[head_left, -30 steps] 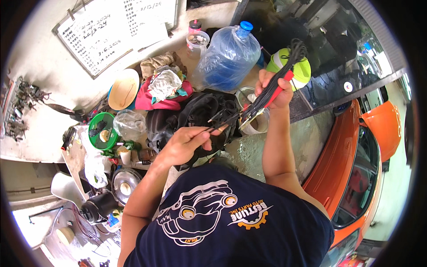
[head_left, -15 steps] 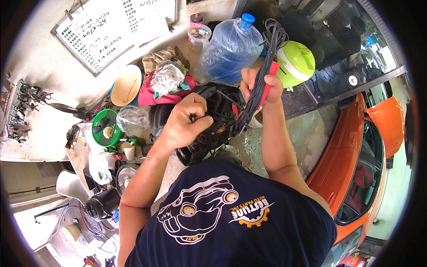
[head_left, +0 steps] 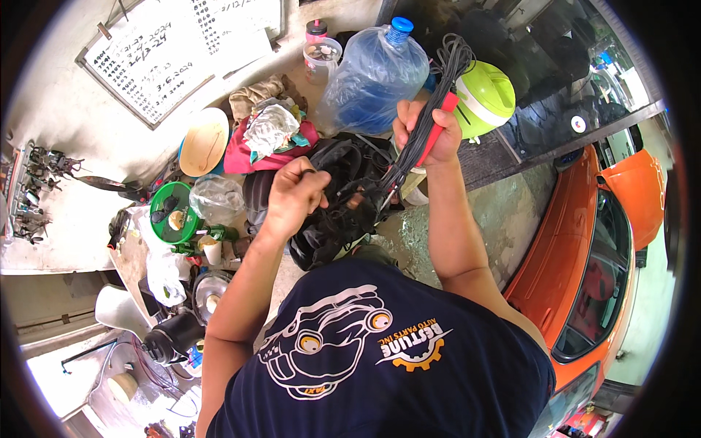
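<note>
My right hand (head_left: pixel 429 133) is closed round a long folded bundle of thin black cable (head_left: pixel 416 150), held upright with its loops above the fist. A flat red strip (head_left: pixel 441 125) lies along the bundle inside the same grip; its kind I cannot make out. Beneath the hands sits a black bag (head_left: pixel 321 241) with straps and dark contents. My left hand (head_left: pixel 296 196) is curled at the bag's left side, fingers bent against the thumb. What it pinches, possibly a dark strap or edge, is hidden.
Behind the bag stand a plastic-wrapped water jug (head_left: pixel 376 80), a lime-green round container (head_left: pixel 483 101) and a cup of coins (head_left: pixel 321 60). Cloths (head_left: pixel 270 135) and a green tub (head_left: pixel 174 212) lie to the left. An orange car (head_left: pixel 555 248) is parked at right.
The cable bundle's lower end has swung slightly left and down toward the bag. My left hand has turned a little, its thumb drawing in against the fingers.
</note>
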The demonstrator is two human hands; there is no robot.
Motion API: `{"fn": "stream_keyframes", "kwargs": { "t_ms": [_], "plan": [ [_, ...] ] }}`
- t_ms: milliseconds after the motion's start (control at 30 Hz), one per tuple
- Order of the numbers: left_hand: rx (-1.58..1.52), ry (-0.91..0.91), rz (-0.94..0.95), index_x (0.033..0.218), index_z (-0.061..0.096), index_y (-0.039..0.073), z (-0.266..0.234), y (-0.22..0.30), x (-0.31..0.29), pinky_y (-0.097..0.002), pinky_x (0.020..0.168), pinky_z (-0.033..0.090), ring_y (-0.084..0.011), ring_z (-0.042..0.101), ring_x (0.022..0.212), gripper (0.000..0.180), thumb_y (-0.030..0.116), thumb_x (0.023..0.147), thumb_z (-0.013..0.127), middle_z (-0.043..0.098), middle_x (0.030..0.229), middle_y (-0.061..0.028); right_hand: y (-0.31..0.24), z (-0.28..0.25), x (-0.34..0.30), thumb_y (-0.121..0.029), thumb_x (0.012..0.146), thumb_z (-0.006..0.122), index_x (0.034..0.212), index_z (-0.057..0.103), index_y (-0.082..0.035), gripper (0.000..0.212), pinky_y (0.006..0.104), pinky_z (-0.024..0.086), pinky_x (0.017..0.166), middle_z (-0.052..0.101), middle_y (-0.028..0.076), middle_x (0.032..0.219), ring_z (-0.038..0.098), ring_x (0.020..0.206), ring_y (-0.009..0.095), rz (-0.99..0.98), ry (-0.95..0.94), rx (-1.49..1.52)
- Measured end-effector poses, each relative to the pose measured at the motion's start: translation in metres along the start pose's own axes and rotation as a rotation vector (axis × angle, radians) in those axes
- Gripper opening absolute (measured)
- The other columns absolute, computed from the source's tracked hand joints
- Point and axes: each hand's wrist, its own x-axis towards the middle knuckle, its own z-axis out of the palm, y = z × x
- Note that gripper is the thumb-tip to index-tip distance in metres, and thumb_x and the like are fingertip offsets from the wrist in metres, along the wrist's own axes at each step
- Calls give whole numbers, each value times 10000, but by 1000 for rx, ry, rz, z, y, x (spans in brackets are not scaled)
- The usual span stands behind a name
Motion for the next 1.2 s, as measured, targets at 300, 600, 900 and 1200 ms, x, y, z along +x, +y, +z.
{"fn": "stream_keyframes", "kwargs": {
  "t_ms": [300, 600, 900, 1200],
  "plan": [
    [978, -203, 158, 1238, 621, 53, 26, 7, -6, -416, 884, 566, -324, 751, 1040, 402, 83, 870, 779, 749, 1149, -146, 12, 0, 3, -470, 945, 604, 860, 685, 26, 510, 385, 564, 601, 556, 105, 848, 681, 721, 292, 12, 119, 59],
    [821, -406, 173, 1435, 608, 51, 28, -10, 12, -455, 965, 547, -397, 731, 1071, 567, -65, 886, 533, 727, 1233, -221, 19, -2, 2, -503, 944, 607, 874, 675, 15, 527, 385, 545, 616, 535, 87, 850, 644, 735, 254, 86, 108, 186],
    [1144, -479, 101, 1401, 639, 22, 52, 9, 11, -474, 883, 571, -394, 739, 972, 481, 67, 924, 592, 755, 1025, -196, 13, -10, -9, -501, 931, 633, 865, 681, 13, 520, 379, 533, 606, 533, 79, 837, 627, 713, 249, 146, 136, 193],
    [1647, -395, 341, 1168, 704, 61, 49, 14, 7, -474, 693, 594, -361, 740, 809, 317, 230, 902, 734, 706, 1059, -144, 24, -10, -19, -462, 881, 659, 789, 690, 30, 502, 384, 541, 678, 554, 112, 793, 624, 700, 294, 218, 149, 2]
  ]
}}
